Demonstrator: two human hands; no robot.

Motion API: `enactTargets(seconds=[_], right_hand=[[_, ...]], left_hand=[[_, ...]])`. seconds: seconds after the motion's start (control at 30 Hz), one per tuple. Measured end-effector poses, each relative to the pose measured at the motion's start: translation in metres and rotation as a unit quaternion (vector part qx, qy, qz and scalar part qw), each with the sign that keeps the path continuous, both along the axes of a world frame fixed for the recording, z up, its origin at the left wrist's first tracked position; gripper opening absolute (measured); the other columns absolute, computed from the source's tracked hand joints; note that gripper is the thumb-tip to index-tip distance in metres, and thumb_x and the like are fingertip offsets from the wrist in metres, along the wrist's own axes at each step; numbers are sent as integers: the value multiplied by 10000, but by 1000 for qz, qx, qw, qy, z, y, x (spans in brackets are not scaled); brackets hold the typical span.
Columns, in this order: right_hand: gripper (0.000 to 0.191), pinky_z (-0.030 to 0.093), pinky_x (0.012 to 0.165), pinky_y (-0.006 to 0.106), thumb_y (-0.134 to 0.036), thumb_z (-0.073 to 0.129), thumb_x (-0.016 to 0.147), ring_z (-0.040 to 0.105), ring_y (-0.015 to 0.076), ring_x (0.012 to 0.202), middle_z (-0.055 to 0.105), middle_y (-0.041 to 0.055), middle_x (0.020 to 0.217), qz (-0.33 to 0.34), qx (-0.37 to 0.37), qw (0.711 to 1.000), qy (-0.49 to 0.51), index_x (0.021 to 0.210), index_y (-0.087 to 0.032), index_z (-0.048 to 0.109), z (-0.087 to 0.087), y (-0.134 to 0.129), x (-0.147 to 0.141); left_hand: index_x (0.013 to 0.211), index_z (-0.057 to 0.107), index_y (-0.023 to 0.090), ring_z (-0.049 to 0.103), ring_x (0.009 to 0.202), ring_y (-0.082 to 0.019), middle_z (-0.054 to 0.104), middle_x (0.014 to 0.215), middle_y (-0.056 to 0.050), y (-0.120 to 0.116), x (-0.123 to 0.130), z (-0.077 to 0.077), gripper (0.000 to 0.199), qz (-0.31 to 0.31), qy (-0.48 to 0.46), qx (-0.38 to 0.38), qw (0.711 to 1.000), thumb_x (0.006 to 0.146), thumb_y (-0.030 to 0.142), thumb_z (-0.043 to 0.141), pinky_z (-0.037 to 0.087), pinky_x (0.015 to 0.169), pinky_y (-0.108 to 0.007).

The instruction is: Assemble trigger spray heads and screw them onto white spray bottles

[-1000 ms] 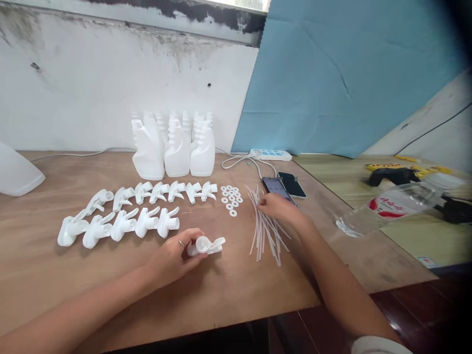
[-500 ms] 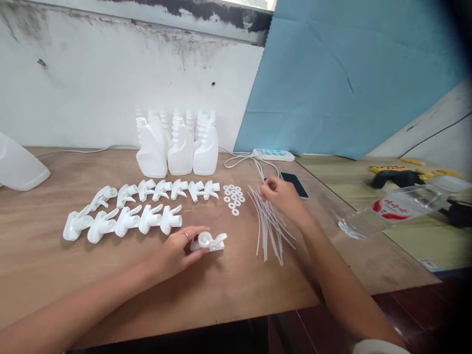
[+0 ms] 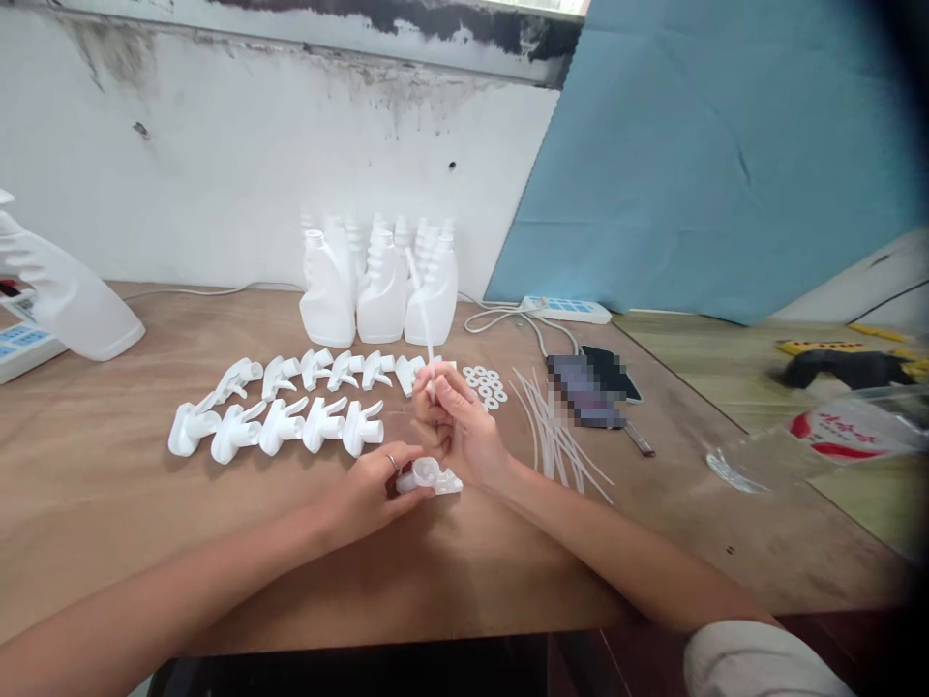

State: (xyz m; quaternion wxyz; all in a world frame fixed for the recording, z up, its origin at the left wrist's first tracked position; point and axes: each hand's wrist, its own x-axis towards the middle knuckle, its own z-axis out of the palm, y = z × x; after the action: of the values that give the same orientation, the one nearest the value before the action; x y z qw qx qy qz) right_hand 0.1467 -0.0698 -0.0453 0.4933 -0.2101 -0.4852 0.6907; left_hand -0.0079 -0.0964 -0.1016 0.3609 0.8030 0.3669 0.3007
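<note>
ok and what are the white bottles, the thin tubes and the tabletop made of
White bottles: likely plastic, matte, milky, with moulded grip ridges.
Thin tubes: probably flexible plastic, translucent white, as several curve gently.
Tabletop: looks like wood or plywood, dull brown, mottled; could be wood-look laminate.

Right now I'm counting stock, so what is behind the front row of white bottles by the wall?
Behind the front bottles, more ribbed bottle necks show against the wall. Their bodies are mostly covered, so I cannot tell how many stand there.
</note>
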Motion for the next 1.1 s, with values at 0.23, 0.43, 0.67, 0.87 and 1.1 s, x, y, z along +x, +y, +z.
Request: enactTargets(seconds=[0.23, 0.43, 0.67, 0.87, 1.1], right_hand=[[413, 103, 398, 198, -490, 548, 858, 129, 61, 430, 200, -87, 548, 33, -35, 999, 23, 656, -213, 316, -14, -1, -5], [414, 105, 395, 207, -442, 532, 851, 139, 65, 411, 190, -85, 506, 32, -50, 998, 32, 613, -211, 284, -15, -1, -4], [420, 110, 384, 200, -419, 545, 831, 137, 57, 395, 186, -92, 478, 35, -48, 998, 25, 586, -212, 274, -13, -3, -4], [413, 122, 374, 200, -384, 540, 842, 152, 51, 380, 212, -92, 455, 41, -19, 998, 38, 571, -207, 285, -17, -7, -3], [418, 140, 370, 205, -393, 545, 844, 162, 52, 373, 222, -91, 451, 51, 9, 998, 29, 565, -211, 293, -19, -10, -5]], left_hand=[[928, 578, 152, 425, 634, -103, 488, 758, 16, 2, -1, -5, 132, -2, -1, -8, 1000, 864, 267, 571, 379, 559, -230], [956, 590, 170, 426, 638, -103, 488, 765, 17, 2, -2, -2, 150, -8, -4, -7, 1000, 874, 294, 570, 383, 566, -234], [889, 568, 175, 433, 631, -113, 493, 753, 11, 1, -1, -4, 141, 1, -13, -14, 1000, 870, 314, 566, 377, 551, -248], [889, 565, 182, 440, 642, -114, 506, 772, 9, 3, 0, -9, 98, -6, -6, -5, 1000, 859, 274, 576, 391, 557, -256], [850, 562, 188, 466, 630, -125, 534, 743, 5, 2, 2, -8, 102, 5, -36, -2, 999, 843, 286, 590, 423, 539, -265]])
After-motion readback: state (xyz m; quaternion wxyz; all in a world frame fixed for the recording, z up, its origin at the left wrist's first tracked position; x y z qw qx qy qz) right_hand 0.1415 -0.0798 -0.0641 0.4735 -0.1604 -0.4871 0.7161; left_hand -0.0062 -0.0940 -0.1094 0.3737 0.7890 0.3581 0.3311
